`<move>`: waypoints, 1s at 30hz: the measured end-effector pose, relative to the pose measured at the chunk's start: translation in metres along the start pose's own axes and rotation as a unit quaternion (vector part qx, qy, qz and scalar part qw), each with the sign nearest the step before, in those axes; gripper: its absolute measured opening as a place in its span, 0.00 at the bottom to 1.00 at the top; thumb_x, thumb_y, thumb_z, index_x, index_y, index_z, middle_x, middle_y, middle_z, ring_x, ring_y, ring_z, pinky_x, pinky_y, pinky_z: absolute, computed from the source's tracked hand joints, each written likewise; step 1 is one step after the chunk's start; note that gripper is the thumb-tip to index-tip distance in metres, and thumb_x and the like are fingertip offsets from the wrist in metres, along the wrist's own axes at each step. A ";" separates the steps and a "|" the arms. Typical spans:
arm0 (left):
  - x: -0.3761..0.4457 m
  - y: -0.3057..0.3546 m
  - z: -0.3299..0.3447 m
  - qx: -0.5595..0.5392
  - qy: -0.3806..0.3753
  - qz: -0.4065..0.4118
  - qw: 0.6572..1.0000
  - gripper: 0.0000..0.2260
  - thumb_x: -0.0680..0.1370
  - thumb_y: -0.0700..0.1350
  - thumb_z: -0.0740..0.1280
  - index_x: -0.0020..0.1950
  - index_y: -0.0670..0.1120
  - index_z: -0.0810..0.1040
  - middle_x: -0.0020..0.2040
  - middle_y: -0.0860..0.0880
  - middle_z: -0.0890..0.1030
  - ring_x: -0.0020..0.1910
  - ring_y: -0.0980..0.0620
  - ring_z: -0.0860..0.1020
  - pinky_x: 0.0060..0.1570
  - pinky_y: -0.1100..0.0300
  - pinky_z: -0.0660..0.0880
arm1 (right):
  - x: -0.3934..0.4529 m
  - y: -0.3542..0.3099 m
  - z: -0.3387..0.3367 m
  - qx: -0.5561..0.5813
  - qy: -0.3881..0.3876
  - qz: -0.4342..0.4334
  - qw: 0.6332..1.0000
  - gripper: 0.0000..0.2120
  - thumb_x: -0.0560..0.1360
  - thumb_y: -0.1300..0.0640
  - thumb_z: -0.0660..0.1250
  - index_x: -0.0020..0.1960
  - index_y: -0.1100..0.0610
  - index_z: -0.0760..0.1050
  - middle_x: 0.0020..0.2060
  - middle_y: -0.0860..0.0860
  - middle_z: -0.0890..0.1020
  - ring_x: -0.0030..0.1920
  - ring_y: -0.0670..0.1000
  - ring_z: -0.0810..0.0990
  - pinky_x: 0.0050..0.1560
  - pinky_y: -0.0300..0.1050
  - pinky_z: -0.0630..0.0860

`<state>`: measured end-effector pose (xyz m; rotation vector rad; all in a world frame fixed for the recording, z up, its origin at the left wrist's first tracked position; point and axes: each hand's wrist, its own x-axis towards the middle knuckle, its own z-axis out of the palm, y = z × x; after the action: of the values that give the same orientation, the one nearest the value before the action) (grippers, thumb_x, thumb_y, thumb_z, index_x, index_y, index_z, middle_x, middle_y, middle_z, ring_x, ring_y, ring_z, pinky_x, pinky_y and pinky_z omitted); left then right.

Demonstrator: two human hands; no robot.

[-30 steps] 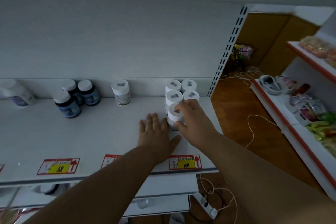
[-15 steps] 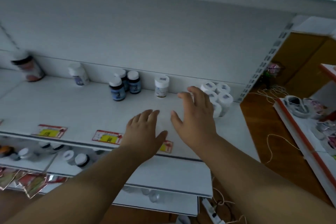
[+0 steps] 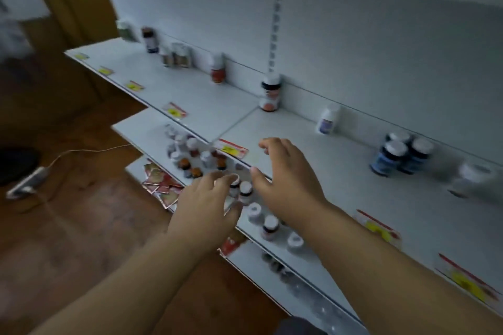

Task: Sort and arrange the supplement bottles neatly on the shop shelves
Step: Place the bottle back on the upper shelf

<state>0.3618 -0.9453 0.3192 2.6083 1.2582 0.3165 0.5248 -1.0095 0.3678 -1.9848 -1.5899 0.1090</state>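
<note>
A: Where were the person's hands?

B: Both were out in front of the main shelf [image 3: 353, 171], palms down, fingers loosely spread and holding nothing. The left hand [image 3: 206, 204] hung over the near edge of the lower shelf [image 3: 147, 130]; the right hand [image 3: 285, 179] hovered just right of it, above the front lip of the main shelf. They were close together but apart, not touching.

A: And the supplement bottles?

B: Scattered. On the main shelf, a cluster of blue-labelled bottles [image 3: 397, 155] stood to the right near the back panel, with a small white bottle [image 3: 328, 119] left of them and a blurred white bottle [image 3: 471, 177] further right. A red-labelled bottle [image 3: 270, 95] stood at the upright, and more bottles [image 3: 177, 54] lined the far left stretch.

A: Anything lower down?

B: A loose group of white-capped bottles [image 3: 190, 155] stood on the lower shelf, a few showing between and under the hands. Red packets [image 3: 160, 185] lay on the shelf beneath. Red-and-yellow price tags [image 3: 232, 148] ran along the shelf edge.
</note>
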 end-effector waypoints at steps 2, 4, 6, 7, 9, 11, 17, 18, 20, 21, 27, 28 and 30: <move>0.004 -0.029 -0.005 -0.009 -0.003 -0.026 1.000 0.26 0.74 0.61 0.57 0.69 0.52 0.72 0.63 0.49 0.76 0.61 0.44 0.75 0.58 0.49 0.72 | 0.027 -0.019 0.018 0.010 -0.020 -0.029 0.999 0.20 0.78 0.50 0.64 0.68 0.53 0.67 0.58 0.51 0.74 0.57 0.51 0.72 0.56 0.48 0.72; 0.015 -0.055 -0.005 -0.029 -0.010 -0.063 0.998 0.26 0.76 0.58 0.62 0.73 0.51 0.68 0.63 0.49 0.76 0.61 0.45 0.75 0.58 0.50 0.73 | 0.055 -0.032 0.037 0.016 -0.042 -0.042 0.998 0.20 0.79 0.49 0.63 0.68 0.52 0.66 0.56 0.49 0.75 0.53 0.49 0.71 0.51 0.43 0.71; 0.029 -0.080 -0.005 -0.050 -0.009 -0.102 0.993 0.28 0.77 0.56 0.64 0.74 0.50 0.64 0.65 0.49 0.76 0.62 0.46 0.75 0.58 0.50 0.74 | 0.084 -0.042 0.059 0.033 -0.058 -0.055 0.996 0.18 0.79 0.49 0.64 0.67 0.51 0.67 0.54 0.48 0.75 0.52 0.48 0.73 0.49 0.42 0.72; 0.038 -0.094 -0.004 -0.049 -0.002 -0.111 0.993 0.28 0.77 0.56 0.64 0.74 0.51 0.63 0.65 0.49 0.76 0.62 0.46 0.75 0.58 0.50 0.74 | 0.099 -0.048 0.071 0.040 -0.062 -0.069 0.995 0.17 0.79 0.49 0.64 0.66 0.52 0.69 0.53 0.48 0.74 0.51 0.48 0.74 0.48 0.42 0.72; 0.055 -0.122 -0.007 -0.033 0.004 -0.121 0.992 0.27 0.77 0.57 0.64 0.74 0.52 0.63 0.65 0.50 0.75 0.62 0.47 0.75 0.58 0.50 0.74 | 0.131 -0.061 0.096 0.050 -0.071 -0.102 0.991 0.15 0.78 0.50 0.66 0.62 0.54 0.72 0.52 0.49 0.74 0.49 0.48 0.74 0.46 0.40 0.72; 0.072 -0.152 -0.014 -0.013 0.005 -0.139 0.990 0.26 0.77 0.57 0.63 0.74 0.54 0.65 0.66 0.51 0.73 0.63 0.47 0.73 0.59 0.50 0.73 | 0.163 -0.075 0.120 0.060 -0.087 -0.122 0.987 0.12 0.77 0.51 0.66 0.59 0.55 0.74 0.54 0.50 0.73 0.48 0.47 0.74 0.45 0.39 0.72; 0.108 -0.245 -0.035 -0.022 0.029 -0.192 0.981 0.25 0.76 0.56 0.63 0.73 0.54 0.67 0.68 0.51 0.72 0.65 0.47 0.71 0.62 0.47 0.71 | 0.242 -0.127 0.196 0.082 -0.150 -0.164 0.972 0.14 0.78 0.49 0.65 0.62 0.52 0.72 0.59 0.48 0.71 0.54 0.46 0.74 0.52 0.42 0.77; 0.113 -0.263 -0.035 -0.030 0.036 -0.199 0.979 0.25 0.77 0.55 0.64 0.73 0.53 0.66 0.69 0.52 0.71 0.66 0.47 0.71 0.63 0.48 0.70 | 0.253 -0.136 0.211 0.080 -0.157 -0.164 0.971 0.15 0.78 0.49 0.65 0.63 0.51 0.71 0.60 0.47 0.71 0.54 0.45 0.74 0.52 0.41 0.77; 0.126 -0.301 -0.036 -0.042 0.037 -0.209 0.976 0.27 0.77 0.56 0.64 0.75 0.53 0.63 0.69 0.52 0.71 0.66 0.48 0.70 0.64 0.49 0.69 | 0.275 -0.155 0.242 0.076 -0.167 -0.158 0.970 0.16 0.78 0.49 0.65 0.64 0.50 0.70 0.60 0.47 0.72 0.54 0.45 0.74 0.53 0.42 0.77; 0.132 -0.321 -0.036 -0.046 0.030 -0.209 0.976 0.27 0.77 0.56 0.63 0.75 0.53 0.62 0.69 0.52 0.71 0.67 0.49 0.70 0.65 0.50 0.69 | 0.286 -0.163 0.258 0.075 -0.169 -0.152 0.971 0.16 0.78 0.48 0.65 0.64 0.50 0.70 0.60 0.47 0.72 0.55 0.46 0.74 0.53 0.44 0.78; 0.194 -0.468 -0.030 -0.062 0.005 -0.158 0.985 0.27 0.78 0.59 0.61 0.76 0.54 0.62 0.69 0.51 0.72 0.66 0.47 0.71 0.62 0.52 0.70 | 0.353 -0.215 0.363 0.044 -0.165 -0.069 0.983 0.18 0.78 0.47 0.65 0.66 0.49 0.69 0.61 0.47 0.72 0.57 0.46 0.73 0.54 0.44 0.78; 0.207 -0.490 -0.027 -0.064 0.001 -0.151 0.987 0.26 0.79 0.59 0.60 0.75 0.54 0.62 0.70 0.52 0.72 0.67 0.48 0.71 0.62 0.52 0.70 | 0.363 -0.221 0.380 0.043 -0.167 -0.054 0.984 0.18 0.78 0.47 0.65 0.66 0.49 0.69 0.61 0.47 0.71 0.58 0.46 0.73 0.54 0.43 0.79; 0.234 -0.528 -0.018 -0.071 -0.011 -0.130 0.989 0.25 0.79 0.59 0.60 0.75 0.55 0.63 0.69 0.52 0.72 0.66 0.48 0.71 0.61 0.53 0.70 | 0.382 -0.225 0.412 0.039 -0.166 -0.014 0.985 0.18 0.78 0.48 0.66 0.66 0.48 0.69 0.61 0.46 0.71 0.58 0.46 0.73 0.54 0.43 0.79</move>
<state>0.1089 -0.4392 0.2025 2.2906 1.4894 0.3143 0.2683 -0.4745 0.2481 -1.9567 -1.7871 0.5069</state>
